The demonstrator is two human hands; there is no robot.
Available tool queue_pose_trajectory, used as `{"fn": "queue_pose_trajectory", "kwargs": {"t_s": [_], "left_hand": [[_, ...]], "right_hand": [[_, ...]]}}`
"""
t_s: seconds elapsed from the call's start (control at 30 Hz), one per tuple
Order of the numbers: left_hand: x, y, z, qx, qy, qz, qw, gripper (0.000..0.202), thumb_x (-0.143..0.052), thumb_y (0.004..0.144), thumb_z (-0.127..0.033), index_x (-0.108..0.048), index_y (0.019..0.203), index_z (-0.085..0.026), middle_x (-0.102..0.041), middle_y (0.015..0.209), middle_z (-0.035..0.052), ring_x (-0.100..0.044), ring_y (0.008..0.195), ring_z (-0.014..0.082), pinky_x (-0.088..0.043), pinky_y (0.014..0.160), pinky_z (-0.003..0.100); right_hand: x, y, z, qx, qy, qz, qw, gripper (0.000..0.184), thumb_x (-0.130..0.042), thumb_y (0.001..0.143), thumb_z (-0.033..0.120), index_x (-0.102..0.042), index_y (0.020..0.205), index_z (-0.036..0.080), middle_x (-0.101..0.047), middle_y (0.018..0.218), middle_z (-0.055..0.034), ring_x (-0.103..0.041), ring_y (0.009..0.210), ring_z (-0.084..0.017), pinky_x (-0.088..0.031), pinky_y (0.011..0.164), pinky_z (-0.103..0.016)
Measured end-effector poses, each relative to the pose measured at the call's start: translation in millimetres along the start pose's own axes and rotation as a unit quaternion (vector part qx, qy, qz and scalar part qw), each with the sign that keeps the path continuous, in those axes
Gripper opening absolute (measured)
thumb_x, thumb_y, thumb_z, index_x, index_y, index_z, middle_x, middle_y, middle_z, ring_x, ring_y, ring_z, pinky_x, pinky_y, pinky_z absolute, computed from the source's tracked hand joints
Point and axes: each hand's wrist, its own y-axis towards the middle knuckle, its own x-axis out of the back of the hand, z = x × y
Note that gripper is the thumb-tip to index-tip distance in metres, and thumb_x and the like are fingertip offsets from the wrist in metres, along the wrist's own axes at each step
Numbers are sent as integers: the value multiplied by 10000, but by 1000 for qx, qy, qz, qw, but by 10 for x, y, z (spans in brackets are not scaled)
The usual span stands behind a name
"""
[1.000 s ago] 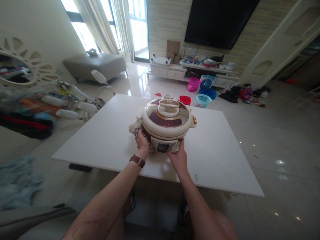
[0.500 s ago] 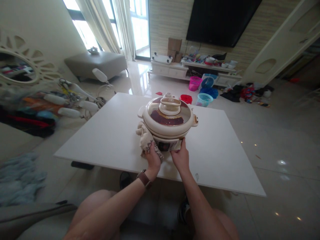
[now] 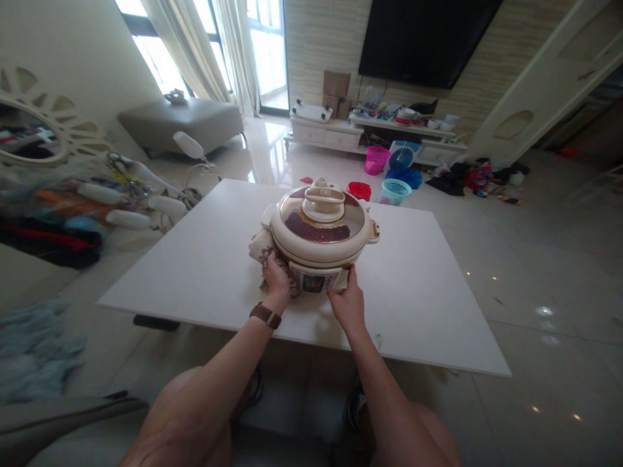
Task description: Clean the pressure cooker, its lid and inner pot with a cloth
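On the white table (image 3: 185,259) stands a cream electric cooker (image 3: 316,254) with its clear lid on; a brown label shows through the glass. A dark control panel (image 3: 314,282) faces me on its front. My left hand (image 3: 276,280), below a brown watch strap, closes around a bunched, patterned cloth (image 3: 261,250) and presses it to the cooker's left side. At the lower right front, my right hand (image 3: 348,303) grips the cooker's base, thumb up along its side and fingers curled by the bottom edge. Part of those fingers is hidden.
Beyond the table are a turquoise basket (image 3: 395,191), a red bin (image 3: 359,190) and a pink bin (image 3: 376,159) on the floor. A white lamp with several arms (image 3: 165,206) stands close to the table's left side. The front table edge lies above my knees.
My left hand has slid left and slightly up along the cooker's side with the cloth. The right hand keeps its grip on the base. The whole view has shifted slightly.
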Motion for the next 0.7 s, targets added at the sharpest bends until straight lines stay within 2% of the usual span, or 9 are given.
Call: {"fn": "queue_pose_trajectory", "kwargs": {"t_s": [0.17,0.27,0.4,0.57,0.7], "left_hand": [[36,-370,55,-41,32,-33,998,359,-552,972,-415,-750,1171,-190,-705,1412,138,-588,1409,258,-385,1250,407],[77,-502,63,-39,42,-18,998,357,-560,977,-417,-750,1177,-190,-700,1422,139,-570,1433,257,-367,1268,411],[139,-595,32,-25,35,-14,999,348,-593,967,-414,-742,1177,-180,-713,1388,133,-589,1411,258,-378,1265,419],[158,-654,-22,8,19,-21,1000,298,-615,949,-374,-726,1128,-163,-738,1307,132,-620,1373,254,-415,1236,425],[135,-665,-39,10,11,-20,1000,289,-618,943,-368,-716,1122,-163,-731,1321,136,-615,1378,258,-405,1242,423]], "right_hand": [[13,21,-5,9,12,-6,1000,945,-653,763,208,-362,1656,112,-779,760,-42,-769,797,-314,-584,783,-376],[20,36,6,7,23,-14,1000,910,-656,760,227,-406,1627,111,-773,753,-36,-766,785,-309,-588,786,-383],[20,64,-9,6,49,-16,999,896,-696,764,291,-436,1599,99,-799,854,-67,-772,804,-308,-591,826,-405],[9,97,-89,5,101,-15,995,908,-727,811,497,-466,1573,77,-809,1021,-147,-782,815,-308,-594,863,-430],[5,96,-122,7,131,-12,991,928,-728,817,539,-460,1576,78,-775,1210,-210,-779,760,-284,-601,845,-425]]}}
